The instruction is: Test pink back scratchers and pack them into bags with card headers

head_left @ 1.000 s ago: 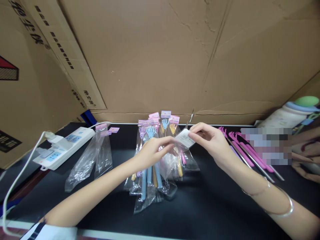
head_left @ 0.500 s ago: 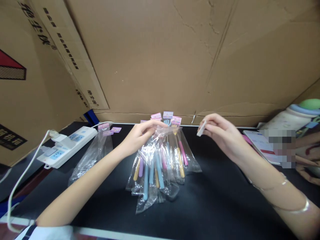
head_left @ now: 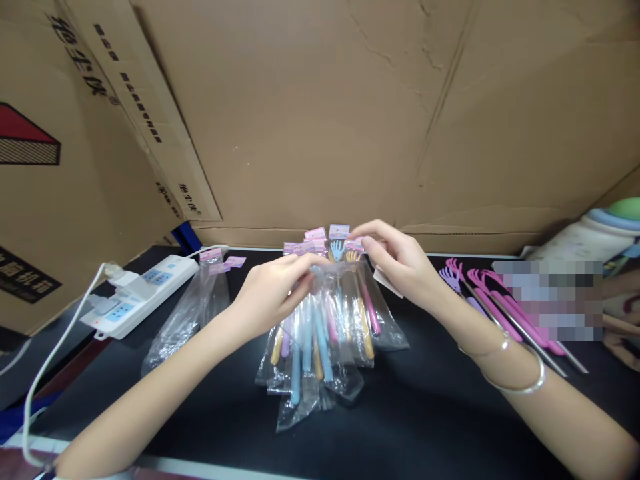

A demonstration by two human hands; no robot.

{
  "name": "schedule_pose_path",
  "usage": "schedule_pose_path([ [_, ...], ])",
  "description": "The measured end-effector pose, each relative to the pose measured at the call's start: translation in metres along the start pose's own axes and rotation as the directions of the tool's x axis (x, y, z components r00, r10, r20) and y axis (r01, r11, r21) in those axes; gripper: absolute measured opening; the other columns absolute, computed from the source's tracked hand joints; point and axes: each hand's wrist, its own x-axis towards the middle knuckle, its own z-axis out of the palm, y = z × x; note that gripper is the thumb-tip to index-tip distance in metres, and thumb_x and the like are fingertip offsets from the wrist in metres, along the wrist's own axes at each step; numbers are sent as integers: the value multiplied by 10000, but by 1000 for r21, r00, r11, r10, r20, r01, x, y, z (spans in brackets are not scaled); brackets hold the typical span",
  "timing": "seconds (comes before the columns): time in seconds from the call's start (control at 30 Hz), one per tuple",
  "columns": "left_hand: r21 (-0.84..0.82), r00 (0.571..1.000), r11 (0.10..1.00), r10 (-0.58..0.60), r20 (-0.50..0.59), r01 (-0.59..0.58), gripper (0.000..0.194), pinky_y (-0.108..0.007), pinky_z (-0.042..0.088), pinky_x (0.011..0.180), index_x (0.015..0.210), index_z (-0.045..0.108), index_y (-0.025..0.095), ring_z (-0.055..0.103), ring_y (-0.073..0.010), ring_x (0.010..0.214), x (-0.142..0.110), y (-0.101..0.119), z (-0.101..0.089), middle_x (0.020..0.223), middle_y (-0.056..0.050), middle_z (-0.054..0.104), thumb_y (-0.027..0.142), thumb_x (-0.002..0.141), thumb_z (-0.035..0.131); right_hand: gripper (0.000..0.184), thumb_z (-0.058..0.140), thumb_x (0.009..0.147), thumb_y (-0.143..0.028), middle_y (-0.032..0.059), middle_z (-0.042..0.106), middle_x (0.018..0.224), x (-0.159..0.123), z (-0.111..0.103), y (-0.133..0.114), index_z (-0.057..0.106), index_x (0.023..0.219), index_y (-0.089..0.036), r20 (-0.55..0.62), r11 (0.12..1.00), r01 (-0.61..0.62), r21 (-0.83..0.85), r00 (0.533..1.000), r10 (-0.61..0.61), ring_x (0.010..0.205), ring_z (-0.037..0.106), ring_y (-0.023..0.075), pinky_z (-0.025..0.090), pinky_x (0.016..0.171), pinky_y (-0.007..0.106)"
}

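Observation:
Several back scratchers in blue, yellow, purple and pink lie overlapped in clear plastic bags with printed header cards. Over the top of the pile, my left hand pinches the upper edge of a clear bag. My right hand is beside the pile, its thumb and forefinger close to a pink header card. A white slip shows below the right fingers and seems to be held there; the fingers partly hide it.
Flat clear bags with cards lie left, beside a white power strip with a cable. At right are unbagged back scratchers, a bottle and another person's hand. Cardboard stands behind the black table.
My right hand has moved left to the bags, with the white slip. My left hand has shifted slightly. At right, the phone no longer covers the unbagged back scratchers.

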Motion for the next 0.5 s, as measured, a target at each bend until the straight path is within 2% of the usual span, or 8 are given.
schedule_pose_path([
  [0.13, -6, 999, 999, -45, 15, 45, 282, -226, 391, 630, 1161, 531, 269, 606, -138, 779, -1, -4, -4, 881, 6, 662, 277, 931, 367, 255, 535, 838, -434, -78, 416, 465, -2, 9, 2, 627, 898, -204, 106, 988, 123, -91, 988, -114, 442, 372, 62, 265, 483, 218],
  [0.27, -124, 992, 986, -98, 76, 107, 258, -237, 415, 674, 1135, 532, 277, 614, -140, 776, -8, -8, -10, 799, 39, 671, 352, 900, 455, 168, 548, 827, -356, -53, 515, 540, 1, 16, -4, 629, 797, -212, 53, 970, 205, -132, 978, -200, 488, 420, 65, 299, 505, 220],
  [0.33, -187, 981, 974, -97, 165, 128, 317, -253, 439, 735, 1153, 511, 277, 621, -146, 823, -18, -11, -13, 850, 43, 681, 373, 852, 535, 123, 524, 823, -278, -34, 569, 630, 9, 15, -9, 622, 817, -203, -27, 979, 197, -43, 980, -198, 534, 455, 71, 340, 535, 223],
  [0.4, -190, 971, 970, -107, 214, 149, 297, -267, 452, 774, 1109, 533, 265, 621, -153, 864, -30, -17, -15, 910, 33, 682, 354, 826, 564, 121, 494, 803, -201, -18, 598, 712, 20, 13, -11, 612, 833, -195, -106, 978, 185, 92, 979, -175, 583, 488, 75, 370, 566, 227],
  [0.43, -162, 973, 975, -120, 198, 153, 240, -271, 456, 780, 1053, 560, 258, 619, -155, 870, -37, -20, -17, 923, 29, 680, 337, 826, 561, 130, 477, 789, -168, -14, 598, 728, 27, 12, -11, 603, 811, -190, -137, 970, 183, 159, 977, -162, 598, 496, 75, 376, 574, 228],
  [0.5, -54, 988, 989, -133, 79, 138, 120, -283, 458, 786, 921, 599, 249, 611, -159, 872, -50, -27, -22, 919, 27, 677, 307, 832, 543, 117, 460, 758, -137, -11, 578, 726, 40, 13, -10, 565, 737, -183, -146, 941, 180, 288, 979, -143, 612, 494, 72, 377, 575, 226],
])
